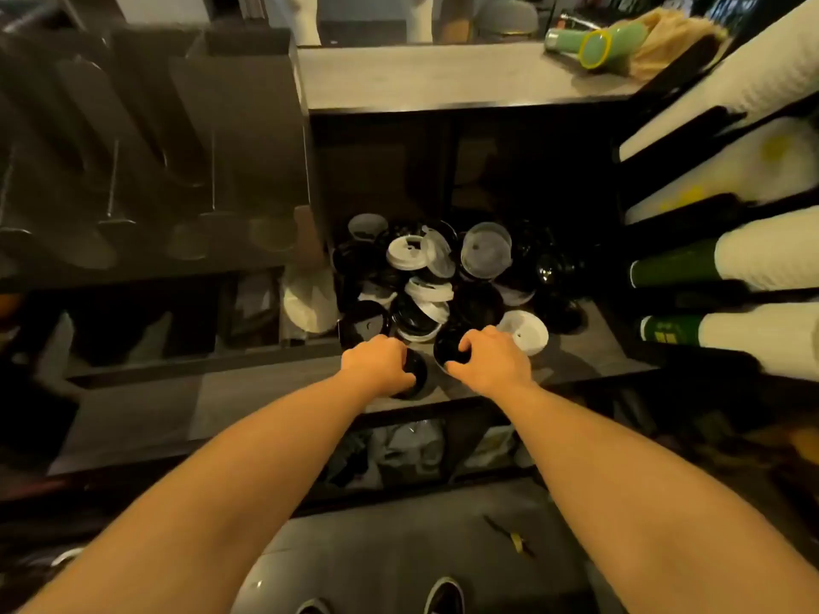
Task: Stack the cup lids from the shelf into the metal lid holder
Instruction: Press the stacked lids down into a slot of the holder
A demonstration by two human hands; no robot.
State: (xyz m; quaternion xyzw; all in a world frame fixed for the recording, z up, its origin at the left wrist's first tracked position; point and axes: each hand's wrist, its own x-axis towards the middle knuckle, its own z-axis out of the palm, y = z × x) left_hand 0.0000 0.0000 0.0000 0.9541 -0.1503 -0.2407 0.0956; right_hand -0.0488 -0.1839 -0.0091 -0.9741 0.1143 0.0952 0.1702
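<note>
A loose heap of black, white and clear cup lids (436, 281) lies on a dark wooden shelf (585, 361). My left hand (376, 363) grips a black lid (416, 374) at the front of the heap. My right hand (492, 361) holds another black lid (450, 347) by its edge, fingers curled round it. A white lid (525, 332) lies just right of my right hand. The metal lid holder (146, 170), with slanted dark channels and thin rods, stands at the upper left.
Sleeves of white and green paper cups (731, 259) jut in from the right. A countertop (425, 77) above the shelf carries a green bottle (589, 39). Lower compartments hold bags. My shoes (443, 596) show on the floor.
</note>
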